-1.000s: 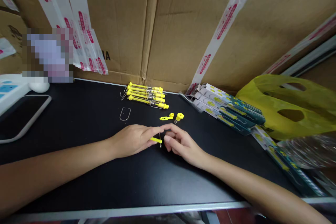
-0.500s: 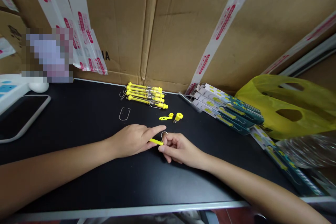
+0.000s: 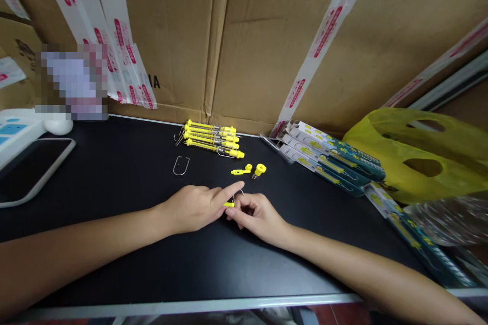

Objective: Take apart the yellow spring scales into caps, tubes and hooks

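On the black counter (image 3: 190,274), the left hand (image 3: 198,207) is closed around a yellow rod (image 3: 229,204) and the right hand (image 3: 259,216) pinches at its end beside a thin metal hook (image 3: 241,192), the fingers partly hiding both. Just beyond the hands lie two small yellow parts (image 3: 240,170), a yellow cap (image 3: 261,169) and a bent wire loop (image 3: 181,166), with a row of yellow assemblies (image 3: 211,137) behind them near the cardboard (image 3: 171,35). Printed boxes (image 3: 328,155) and a yellow bag (image 3: 419,152) crowd the right side, a phone (image 3: 34,170) the left.
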`<state>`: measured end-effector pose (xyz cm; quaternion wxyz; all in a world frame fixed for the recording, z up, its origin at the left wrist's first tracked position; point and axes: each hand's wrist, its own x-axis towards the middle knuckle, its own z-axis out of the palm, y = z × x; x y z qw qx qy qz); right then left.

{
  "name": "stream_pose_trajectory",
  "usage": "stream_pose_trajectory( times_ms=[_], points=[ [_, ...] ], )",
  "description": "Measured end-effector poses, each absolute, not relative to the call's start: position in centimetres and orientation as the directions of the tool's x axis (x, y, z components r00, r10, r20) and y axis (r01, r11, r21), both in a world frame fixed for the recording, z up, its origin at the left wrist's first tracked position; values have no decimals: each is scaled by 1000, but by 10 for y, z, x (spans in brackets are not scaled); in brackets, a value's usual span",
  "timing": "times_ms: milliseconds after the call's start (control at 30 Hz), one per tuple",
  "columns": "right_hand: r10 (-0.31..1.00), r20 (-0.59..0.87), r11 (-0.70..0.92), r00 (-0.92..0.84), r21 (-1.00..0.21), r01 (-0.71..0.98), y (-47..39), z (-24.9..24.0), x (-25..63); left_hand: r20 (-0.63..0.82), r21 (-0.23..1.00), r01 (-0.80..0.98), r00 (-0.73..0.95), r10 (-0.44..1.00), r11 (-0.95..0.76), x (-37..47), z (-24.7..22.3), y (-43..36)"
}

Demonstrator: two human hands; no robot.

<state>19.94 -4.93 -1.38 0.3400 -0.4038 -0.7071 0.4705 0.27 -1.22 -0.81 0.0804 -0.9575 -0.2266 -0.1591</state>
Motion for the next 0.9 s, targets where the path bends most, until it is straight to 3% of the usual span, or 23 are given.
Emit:
stream_pose_trajectory(
  times_ms=[267,533,900],
  points=[
    [886,92,234,-454,-935,267,-48,-12,201,308,-15,504,824,475,-864,4,-6,-15],
    [876,96,254,-472,-925,282,-46,-16,201,256,-80,515,838,482,-853,7,-4,-16],
    [841,34,176,-539,-961,214,-43,-10,205,291,-172,489,855,430,-855,6,-8,-16]
  ],
)
